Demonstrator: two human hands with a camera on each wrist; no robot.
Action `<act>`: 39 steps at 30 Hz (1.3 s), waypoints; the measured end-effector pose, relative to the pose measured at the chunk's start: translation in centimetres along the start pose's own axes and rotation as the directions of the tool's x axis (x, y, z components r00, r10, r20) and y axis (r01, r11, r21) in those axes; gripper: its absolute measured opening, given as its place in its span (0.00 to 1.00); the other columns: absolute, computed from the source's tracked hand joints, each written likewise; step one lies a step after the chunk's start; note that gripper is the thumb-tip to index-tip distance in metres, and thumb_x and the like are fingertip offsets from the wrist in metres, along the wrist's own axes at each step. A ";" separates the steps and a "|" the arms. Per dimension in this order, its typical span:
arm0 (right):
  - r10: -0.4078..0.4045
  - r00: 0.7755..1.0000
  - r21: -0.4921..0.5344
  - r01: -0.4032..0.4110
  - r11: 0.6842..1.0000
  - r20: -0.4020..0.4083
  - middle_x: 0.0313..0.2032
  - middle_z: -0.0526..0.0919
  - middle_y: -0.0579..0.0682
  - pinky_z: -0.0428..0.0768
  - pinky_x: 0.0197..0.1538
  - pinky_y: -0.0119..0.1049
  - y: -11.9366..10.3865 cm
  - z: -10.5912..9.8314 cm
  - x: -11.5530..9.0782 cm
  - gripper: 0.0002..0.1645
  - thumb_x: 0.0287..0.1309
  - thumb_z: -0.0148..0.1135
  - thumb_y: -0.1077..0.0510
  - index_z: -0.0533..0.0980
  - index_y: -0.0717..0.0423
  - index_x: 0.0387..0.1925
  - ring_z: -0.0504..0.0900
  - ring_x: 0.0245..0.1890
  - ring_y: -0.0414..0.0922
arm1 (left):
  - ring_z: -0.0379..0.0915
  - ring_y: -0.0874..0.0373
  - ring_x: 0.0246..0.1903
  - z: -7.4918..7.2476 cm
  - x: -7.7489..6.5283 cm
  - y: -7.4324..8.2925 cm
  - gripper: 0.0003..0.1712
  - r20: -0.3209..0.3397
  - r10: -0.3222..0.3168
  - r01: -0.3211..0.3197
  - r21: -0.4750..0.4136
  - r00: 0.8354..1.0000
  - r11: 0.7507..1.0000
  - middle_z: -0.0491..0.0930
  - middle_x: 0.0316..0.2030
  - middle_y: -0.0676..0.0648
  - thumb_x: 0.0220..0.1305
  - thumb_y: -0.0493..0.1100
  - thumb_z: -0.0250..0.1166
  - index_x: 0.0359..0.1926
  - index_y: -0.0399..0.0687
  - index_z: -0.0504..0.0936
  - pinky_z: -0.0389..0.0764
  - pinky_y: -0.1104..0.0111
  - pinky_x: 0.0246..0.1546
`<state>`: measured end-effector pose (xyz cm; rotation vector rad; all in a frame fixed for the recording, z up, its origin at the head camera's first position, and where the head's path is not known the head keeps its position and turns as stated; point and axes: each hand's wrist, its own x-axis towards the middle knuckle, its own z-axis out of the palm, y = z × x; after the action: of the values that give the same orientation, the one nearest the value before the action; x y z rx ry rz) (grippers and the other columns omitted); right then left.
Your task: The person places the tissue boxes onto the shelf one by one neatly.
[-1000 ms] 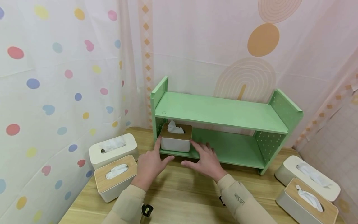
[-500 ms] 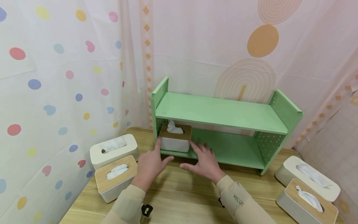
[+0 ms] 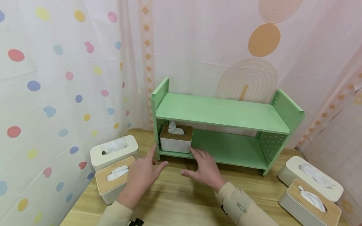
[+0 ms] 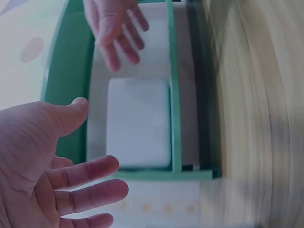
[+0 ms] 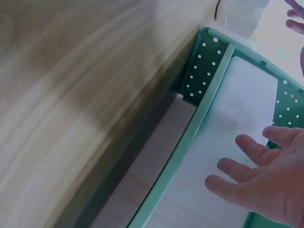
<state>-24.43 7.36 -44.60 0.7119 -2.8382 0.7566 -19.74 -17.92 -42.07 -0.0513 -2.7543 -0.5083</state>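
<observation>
A white tissue box (image 3: 175, 145) with a brown wooden lid and a tissue poking out stands at the left end of the lower board of a green two-tier shelf (image 3: 223, 114). My left hand (image 3: 141, 176) is off the box, in front of the shelf's left post, fingers spread. My right hand (image 3: 205, 169) has its fingertips beside the box's lower right corner; whether they touch it I cannot tell. In the left wrist view the box's white front (image 4: 138, 123) lies between both hands. The right wrist view has my right hand (image 5: 266, 175) with extended fingers.
On the left of the wooden table (image 3: 181, 201) are a cream tissue box (image 3: 97, 158) and a wood-lidded one (image 3: 107, 185). Another cream box (image 3: 291, 171) and wood-lidded box (image 3: 299, 204) stand on the right. Curtains (image 3: 198, 40) hang behind.
My left hand has drawn away from the box's left side, toward the lower left. My right hand has slipped slightly lower at the box's right corner. The box stays on the lower board.
</observation>
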 end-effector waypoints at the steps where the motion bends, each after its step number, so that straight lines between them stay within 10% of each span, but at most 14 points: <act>1: -0.004 1.000 0.006 0.004 1.000 0.006 0.77 0.71 0.60 0.64 0.77 0.71 0.0 0.1 -0.1 0.63 0.58 0.73 0.26 0.61 0.52 0.83 0.66 0.78 0.67 | 0.84 0.46 0.27 -0.3 -0.3 -0.3 0.51 -0.015 -0.003 0.003 -0.003 1.000 1.000 0.92 0.37 0.47 0.69 0.66 0.71 0.80 0.42 0.66 0.79 0.57 0.27; 6: -0.024 0.999 0.026 0.023 0.999 0.042 0.76 0.72 0.59 0.65 0.78 0.67 -0.1 0.4 -0.3 0.61 0.60 0.71 0.26 0.62 0.51 0.83 0.68 0.78 0.64 | 0.85 0.32 0.45 -1.7 -1.7 -2.6 0.50 -0.068 -0.033 0.033 0.007 0.997 0.999 0.89 0.53 0.35 0.69 0.64 0.71 0.79 0.39 0.66 0.84 0.42 0.44; 11: -0.039 0.997 0.052 0.035 0.998 0.071 0.78 0.70 0.61 0.63 0.79 0.68 -0.1 0.7 -0.4 0.61 0.61 0.70 0.26 0.61 0.51 0.83 0.66 0.79 0.65 | 0.70 0.23 0.67 -2.5 -2.5 -5.3 0.64 0.036 -0.034 0.031 0.088 0.999 0.996 0.77 0.67 0.27 0.56 0.70 0.78 0.80 0.38 0.62 0.66 0.26 0.64; 24: -0.032 0.986 0.108 0.015 0.994 0.161 0.79 0.67 0.60 0.63 0.78 0.70 0.3 1.7 -1.2 0.58 0.63 0.70 0.28 0.60 0.50 0.83 0.64 0.80 0.64 | 0.77 0.26 0.57 -3.2 -1.0 -9.1 0.70 0.195 0.036 -0.076 0.203 0.980 0.976 0.81 0.62 0.30 0.41 0.69 0.86 0.76 0.34 0.68 0.70 0.28 0.58; 32: 0.026 0.967 0.165 -0.070 0.984 0.255 0.79 0.67 0.60 0.65 0.76 0.71 0.6 1.6 -2.5 0.58 0.65 0.66 0.25 0.59 0.48 0.84 0.64 0.79 0.67 | 0.80 0.36 0.55 -2.9 0.0 -8.1 0.61 0.248 0.121 -0.160 0.145 0.961 0.976 0.83 0.57 0.34 0.37 0.61 0.88 0.70 0.38 0.75 0.76 0.36 0.54; 39: 0.025 0.965 0.191 -0.078 0.978 0.262 0.80 0.67 0.59 0.68 0.75 0.70 1.9 1.3 -3.9 0.56 0.67 0.66 0.28 0.59 0.50 0.84 0.65 0.79 0.65 | 0.77 0.35 0.62 -1.3 0.3 -4.0 0.62 0.307 0.200 -0.246 0.116 0.930 0.962 0.82 0.62 0.35 0.38 0.59 0.88 0.72 0.37 0.75 0.73 0.36 0.65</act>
<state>-21.86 9.80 -47.47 0.8221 -3.0531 1.0418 -20.02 -22.17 -42.15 -0.4325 -3.0128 -0.2422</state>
